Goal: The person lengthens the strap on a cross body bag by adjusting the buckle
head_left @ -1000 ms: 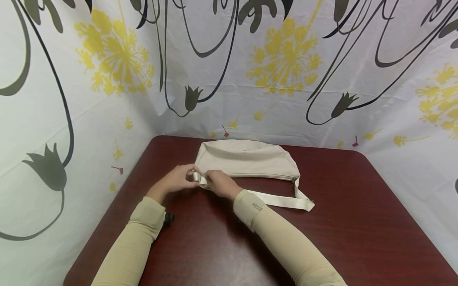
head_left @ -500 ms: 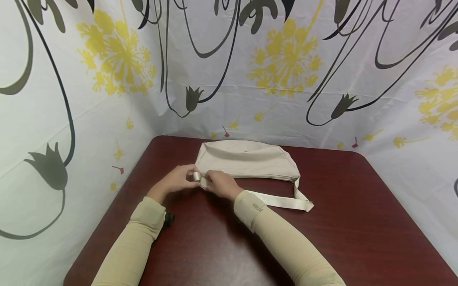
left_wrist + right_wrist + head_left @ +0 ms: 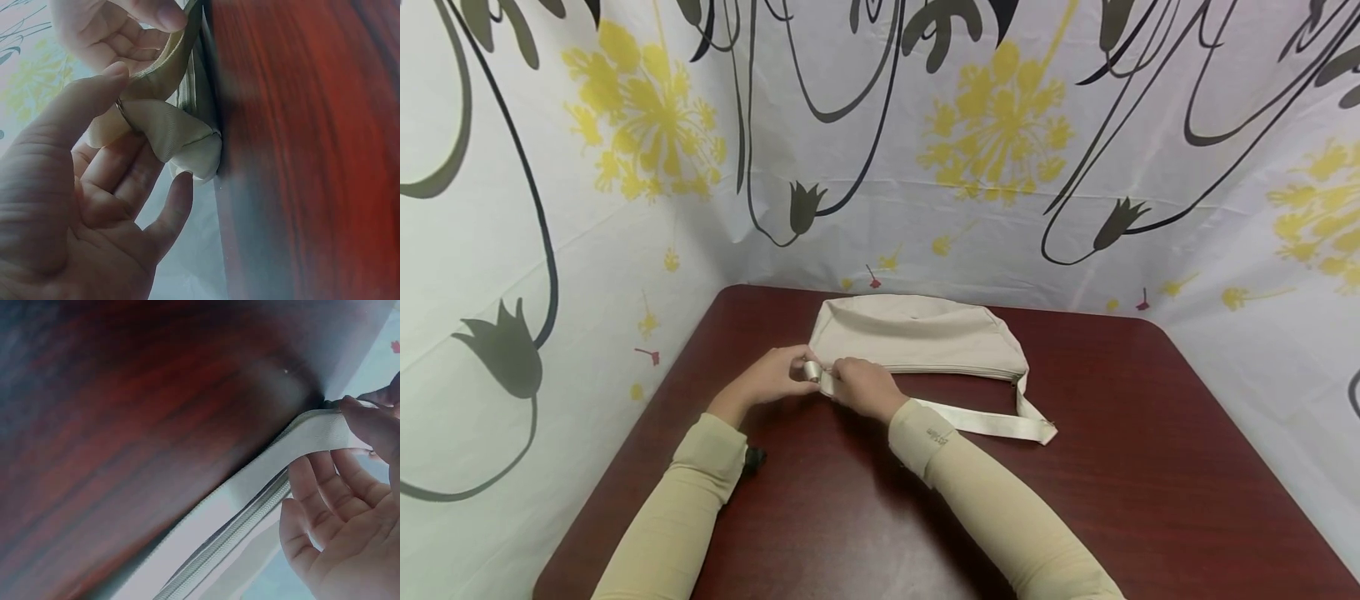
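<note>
A cream shoulder bag (image 3: 917, 337) lies on the table with its zipper (image 3: 231, 534) along the near side. Its webbing strap (image 3: 981, 419) loops out in front. At the bag's left end, my left hand (image 3: 773, 375) holds the strap's looped end between thumb and fingers. In the left wrist view, the strap (image 3: 169, 128) twists there, with a thin metal edge (image 3: 123, 115) partly hidden by the left hand (image 3: 94, 181). Close beside it, my right hand (image 3: 867, 387) pinches the same strap; the right wrist view shows the strap (image 3: 250, 472) running past the right hand (image 3: 350, 512).
The dark red wooden table (image 3: 1112, 467) reaches out on both sides of the bag. A patterned cloth (image 3: 880, 167) hangs behind and at the sides. A small black object (image 3: 754, 460) shows beside the left cuff.
The small strap loop between my hands has turned slightly and my right fingers have shifted a little along it. The bag stays in place.
</note>
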Available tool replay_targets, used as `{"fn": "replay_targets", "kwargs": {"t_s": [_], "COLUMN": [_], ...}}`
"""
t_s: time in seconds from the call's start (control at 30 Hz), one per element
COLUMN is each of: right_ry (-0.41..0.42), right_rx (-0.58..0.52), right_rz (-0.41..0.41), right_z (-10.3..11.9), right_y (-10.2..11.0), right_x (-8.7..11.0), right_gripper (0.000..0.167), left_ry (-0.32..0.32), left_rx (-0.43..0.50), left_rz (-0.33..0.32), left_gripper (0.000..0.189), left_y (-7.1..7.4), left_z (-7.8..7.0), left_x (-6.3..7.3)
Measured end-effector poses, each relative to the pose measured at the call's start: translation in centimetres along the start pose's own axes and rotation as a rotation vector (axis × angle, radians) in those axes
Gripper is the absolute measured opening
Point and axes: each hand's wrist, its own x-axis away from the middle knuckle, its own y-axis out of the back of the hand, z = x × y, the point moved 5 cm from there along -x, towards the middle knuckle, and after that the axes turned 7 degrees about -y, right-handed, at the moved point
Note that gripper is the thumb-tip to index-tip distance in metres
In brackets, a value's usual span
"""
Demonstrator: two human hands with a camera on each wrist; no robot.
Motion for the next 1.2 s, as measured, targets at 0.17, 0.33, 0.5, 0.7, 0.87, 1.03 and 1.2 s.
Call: {"fn": "replay_targets", "kwargs": {"t_s": [0.17,0.33,0.5,0.7,0.87,1.03,1.2], "right_ry": [0.0,0.024,0.034,0.022,-0.051,-0.099,-0.078], "right_rx": [-0.035,-0.054,-0.066,-0.072,-0.016,0.024,0.034], "right_rz": [0.013,0.011,0.025,0.036,0.037,0.033,0.013], "right_z": [-0.12,0.18,0.47,0.44,0.05,-0.2,-0.1], "right_y": [-0.15,-0.06,0.05,0.01,-0.11,-0.1,-0.04], "right_x": [-0.03,-0.01,-0.02,-0.18,-0.16,0.06,0.18], "right_gripper": [0.01,0.012,0.02,0.024,0.011,0.014,0.011], "left_ry": [-0.02,-0.022,-0.018,-0.004,-0.007,-0.002,-0.002], "left_rx": [0.003,-0.012,-0.012,-0.017,-0.027,-0.012,-0.018], "left_rz": [0.002,0.003,0.003,0.007,0.009,0.007,-0.008], "left_gripper": [0.025,0.025,0.025,0.025,0.025,0.026,0.027], "left_y": [0.08,0.09,0.07,0.02,0.01,-0.07,-0.06], "left_z": [-0.19,-0.1,-0.13,0.05,0.03,0.18,0.23], "left_x": [0.06,0.05,0.01,-0.02,0.03,0.07,0.1]}}
